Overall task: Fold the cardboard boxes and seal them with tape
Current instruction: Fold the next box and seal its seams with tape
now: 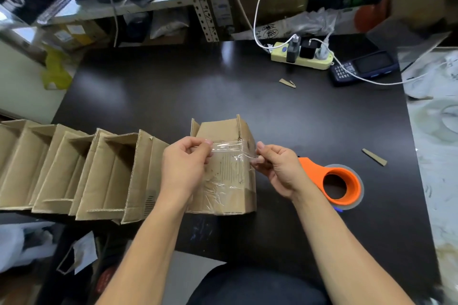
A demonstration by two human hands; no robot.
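Observation:
A small cardboard box (229, 181) lies on the dark table near its front edge, with crinkled clear tape across its upper face. A strip of clear tape (229, 147) is stretched over the box between my two hands. My left hand (184, 163) pinches the strip's left end, and my right hand (277, 168) pinches its right end. An orange tape dispenser (338, 182) with a clear roll lies on the table just right of my right hand.
A row of several folded open boxes (74, 171) lies nested to the left of the box. A power strip (301, 56) with cables and a dark handheld device (364, 67) sit at the back right. Two cardboard scraps (374, 157) lie on the table (173, 96).

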